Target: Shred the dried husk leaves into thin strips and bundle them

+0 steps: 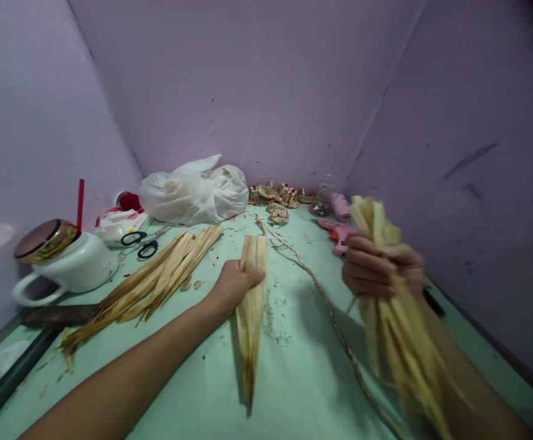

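My left hand [239, 282] grips a long, dry corn husk [252, 324] by its upper part, thumb across the front. The husk is broad at the top and tapers to a dark point toward me. To the right, my right hand [381, 266] is closed around a bundle of dried husks [397, 336], held above the table and slightly blurred. Between the hands runs a thin twisted husk cord [328, 302] along the table. Left of my left hand lies a pile of flat husks [170, 269].
On the left stand a white mug [85, 266] with a gold-rimmed lid, black-handled scissors [145, 241] and a tissue pack [120, 226]. Behind are a white plastic bag [195, 192] and woven husk pieces [278, 212]. A pink glue gun [340, 235] lies right; walls enclose the table.
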`<state>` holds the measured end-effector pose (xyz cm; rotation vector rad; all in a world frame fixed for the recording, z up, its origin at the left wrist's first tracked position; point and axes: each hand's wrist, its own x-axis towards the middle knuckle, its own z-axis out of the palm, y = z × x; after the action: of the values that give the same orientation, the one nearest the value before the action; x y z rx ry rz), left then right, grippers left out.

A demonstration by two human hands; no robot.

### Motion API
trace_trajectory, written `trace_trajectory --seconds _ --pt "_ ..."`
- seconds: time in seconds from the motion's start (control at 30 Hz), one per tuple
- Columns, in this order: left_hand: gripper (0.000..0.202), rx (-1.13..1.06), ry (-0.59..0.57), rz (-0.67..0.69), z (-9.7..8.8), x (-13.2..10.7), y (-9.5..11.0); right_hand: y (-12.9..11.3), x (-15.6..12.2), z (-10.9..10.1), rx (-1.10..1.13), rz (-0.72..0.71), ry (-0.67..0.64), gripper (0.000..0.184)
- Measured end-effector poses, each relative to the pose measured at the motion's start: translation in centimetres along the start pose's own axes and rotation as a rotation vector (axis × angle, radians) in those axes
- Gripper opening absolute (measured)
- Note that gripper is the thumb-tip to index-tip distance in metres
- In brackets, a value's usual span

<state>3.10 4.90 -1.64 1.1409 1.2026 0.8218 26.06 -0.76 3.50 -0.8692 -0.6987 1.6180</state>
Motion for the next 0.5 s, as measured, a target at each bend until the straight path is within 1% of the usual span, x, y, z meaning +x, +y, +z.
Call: trace_trajectory --seconds 0.03,0.07,0.1,0.17,0.2,0.27,0.3,0.37,0.43,0.5 --pt "0.022 -0.021 -0.023 0.0 0.0 0.0 0.0 0.7 0.0 0.8 0.057 0.042 -0.043 0.019" --pt "0.023 -0.048 -0.046 0.002 0.1 -0.1 0.0 1.5 0.1 1.6 0.077 0.09 -0.035 0.015" --pt "0.023 -0.077 -0.067 0.005 0.1 -0.2 0.0 2.5 0.3 2.3 0.056 0.122 0.025 0.012" --pt "0.021 -0.122 -0.097 0.005 0.3 -0.4 -0.1 4.3 0.8 3.3 -0.015 0.196 0.148 0.013" --pt "0.019 -0.138 -0.111 0.005 0.4 -0.5 -0.1 5.2 1.1 3.6 -0.042 0.248 0.179 0.013" --pt "0.018 -0.155 -0.137 0.009 0.7 -0.9 0.0 6.4 1.5 3.9 -0.074 0.329 0.199 0.015" --pt "0.019 -0.157 -0.145 0.016 0.8 -1.1 0.0 6.8 1.5 4.1 -0.084 0.335 0.199 0.015" --pt "0.022 -0.151 -0.154 0.045 1.1 -1.5 0.2 7.4 1.4 4.3 -0.096 0.276 0.187 0.017" --pt "0.025 -0.113 -0.153 0.08 1.4 -2.0 0.4 7.6 1.1 4.6 -0.105 0.186 0.154 0.027" --pt "0.029 -0.071 -0.17 0.111 1.6 -2.3 0.5 7.8 1.0 4.7 -0.124 0.149 0.126 0.037"
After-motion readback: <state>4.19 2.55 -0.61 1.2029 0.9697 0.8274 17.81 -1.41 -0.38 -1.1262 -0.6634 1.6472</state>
